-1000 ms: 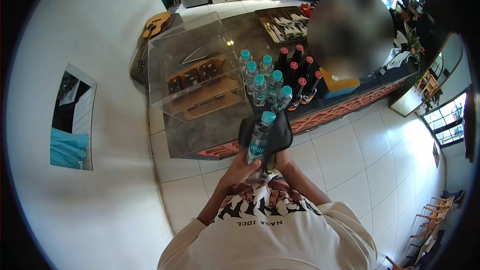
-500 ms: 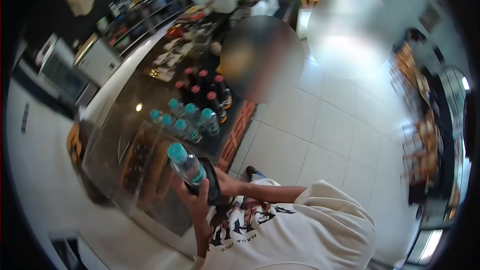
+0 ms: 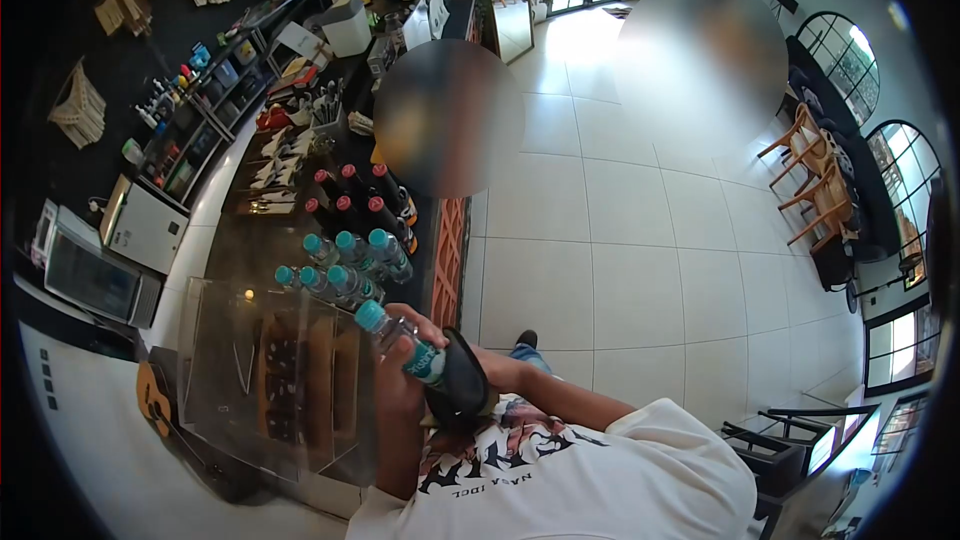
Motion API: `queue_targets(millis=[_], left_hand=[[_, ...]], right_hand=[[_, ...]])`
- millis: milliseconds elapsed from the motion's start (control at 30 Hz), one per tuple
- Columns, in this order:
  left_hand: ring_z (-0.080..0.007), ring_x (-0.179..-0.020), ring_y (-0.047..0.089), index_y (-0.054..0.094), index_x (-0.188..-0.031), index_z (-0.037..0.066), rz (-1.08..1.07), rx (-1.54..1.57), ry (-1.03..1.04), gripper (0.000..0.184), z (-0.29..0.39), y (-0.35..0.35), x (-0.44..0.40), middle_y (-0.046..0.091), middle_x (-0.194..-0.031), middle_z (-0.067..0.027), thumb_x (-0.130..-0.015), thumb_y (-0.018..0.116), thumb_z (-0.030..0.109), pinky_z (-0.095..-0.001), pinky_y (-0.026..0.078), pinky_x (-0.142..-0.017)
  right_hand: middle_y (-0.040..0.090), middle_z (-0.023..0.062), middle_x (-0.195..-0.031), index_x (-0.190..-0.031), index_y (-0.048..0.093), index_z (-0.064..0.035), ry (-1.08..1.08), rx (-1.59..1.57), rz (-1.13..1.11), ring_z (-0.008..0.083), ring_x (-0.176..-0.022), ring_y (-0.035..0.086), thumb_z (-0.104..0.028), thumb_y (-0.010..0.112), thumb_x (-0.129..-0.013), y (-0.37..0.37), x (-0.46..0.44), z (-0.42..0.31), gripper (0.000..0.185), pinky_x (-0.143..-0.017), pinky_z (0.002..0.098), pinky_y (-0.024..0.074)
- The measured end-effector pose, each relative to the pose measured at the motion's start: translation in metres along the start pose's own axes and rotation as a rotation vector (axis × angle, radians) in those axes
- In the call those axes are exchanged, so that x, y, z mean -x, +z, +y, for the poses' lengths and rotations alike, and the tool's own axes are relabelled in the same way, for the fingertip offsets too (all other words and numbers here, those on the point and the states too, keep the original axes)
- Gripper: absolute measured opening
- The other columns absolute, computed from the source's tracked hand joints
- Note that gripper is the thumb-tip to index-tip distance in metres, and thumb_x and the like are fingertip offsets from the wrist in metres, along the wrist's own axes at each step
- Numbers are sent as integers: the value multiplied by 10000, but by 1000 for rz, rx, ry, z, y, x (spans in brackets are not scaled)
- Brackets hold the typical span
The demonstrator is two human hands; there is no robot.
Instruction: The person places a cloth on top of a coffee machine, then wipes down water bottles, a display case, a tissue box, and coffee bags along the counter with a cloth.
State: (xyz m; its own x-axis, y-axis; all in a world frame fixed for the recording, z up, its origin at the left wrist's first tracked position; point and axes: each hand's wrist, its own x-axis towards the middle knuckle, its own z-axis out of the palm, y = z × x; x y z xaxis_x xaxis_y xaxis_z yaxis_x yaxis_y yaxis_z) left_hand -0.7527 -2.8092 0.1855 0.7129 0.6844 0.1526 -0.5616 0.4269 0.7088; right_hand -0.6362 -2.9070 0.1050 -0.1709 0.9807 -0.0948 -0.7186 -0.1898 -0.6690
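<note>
My left hand (image 3: 397, 373) has shifted up the bottle (image 3: 427, 362) toward its cap (image 3: 371, 317) | fingers closed round it, tilted, before dark object (image 3: 463, 380), near table (image 3: 235, 250) | right hand (image 3: 492, 370) mostly hidden, grip can't tell | loose fingers could drop it; careless swing could topple standing bottles (image 3: 391, 258)

clear teal-capped bottle (image 3: 428, 364), teal-labelled, held tilted, cap uppermost

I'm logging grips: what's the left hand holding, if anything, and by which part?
The left hand holds a clear bottle by its upper body, below the cap.
</note>
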Motion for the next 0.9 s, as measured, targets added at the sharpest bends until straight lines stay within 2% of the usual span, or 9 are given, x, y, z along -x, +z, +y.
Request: queue_targets(millis=[67,200,333,400,533,600,667,700,900], left_hand=[[-214,-784,624,503,-1124,36,121,-55,-99,481,-1,2,-4,601,-837,-92,-803,776,268,-348,524,-732],[-165,-753,626,527,-1109,55,330,-104,-140,329,9,0,-6,608,-834,-79,-890,693,236,-288,524,-696],[-159,-764,641,588,-1074,52,477,-137,-127,294,9,-23,-9,636,-878,-59,-916,676,284,-286,534,-676],[-167,-775,649,598,-1085,48,536,-98,-93,333,16,-15,-10,642,-876,-52,-908,687,315,-291,538,-675],[-183,-780,657,588,-1091,53,592,-12,-26,383,27,-22,-11,648,-882,-61,-897,692,366,-314,546,-695],[-199,-814,644,568,-1109,76,576,8,-72,446,35,-26,-16,640,-886,-65,-937,580,487,-347,540,-755],[-200,-789,658,554,-1073,72,564,104,-52,460,37,-34,-15,642,-873,-70,-895,649,486,-346,544,-731],[-201,-784,657,549,-1082,72,543,103,-25,475,37,-34,-15,642,-873,-68,-899,633,502,-344,542,-731],[-212,-797,658,540,-1096,68,484,139,-2,472,38,-36,-9,644,-849,-76,-926,587,505,-337,533,-733]], right_hand=[[508,67,-1270,-1395,362,-18,-69,270,25,138,-1188,480,-263,777,-765,7,2,-9,793,-1009,296,404],[550,83,-1210,-1291,471,-9,-95,300,182,167,-1134,520,-221,772,-749,22,1,3,655,-979,316,426],[636,108,-1037,-1084,595,18,-296,870,301,190,-940,613,-137,768,-667,14,-14,15,477,-838,322,493],[657,99,-1001,-1096,590,22,-15,906,360,190,-865,645,-144,792,-639,12,-17,14,527,-774,336,516],[662,99,-1056,-1151,571,18,-27,589,373,225,-882,669,-195,724,-732,43,-14,-7,495,-803,374,534],[655,106,-1089,-1179,561,15,-23,389,412,229,-923,668,-226,680,-794,38,-19,-7,469,-838,378,534],[626,123,-1151,-1240,531,7,74,-331,279,231,-1017,640,-251,556,-903,24,-14,9,426,-926,375,512],[595,141,-1209,-1279,516,0,126,-439,130,230,-1087,606,-279,487,-949,15,-14,11,433,-977,368,481],[603,130,-1178,-1265,513,1,158,-441,212,218,-1076,608,-222,559,-922,14,-11,19,412,-924,356,509]])
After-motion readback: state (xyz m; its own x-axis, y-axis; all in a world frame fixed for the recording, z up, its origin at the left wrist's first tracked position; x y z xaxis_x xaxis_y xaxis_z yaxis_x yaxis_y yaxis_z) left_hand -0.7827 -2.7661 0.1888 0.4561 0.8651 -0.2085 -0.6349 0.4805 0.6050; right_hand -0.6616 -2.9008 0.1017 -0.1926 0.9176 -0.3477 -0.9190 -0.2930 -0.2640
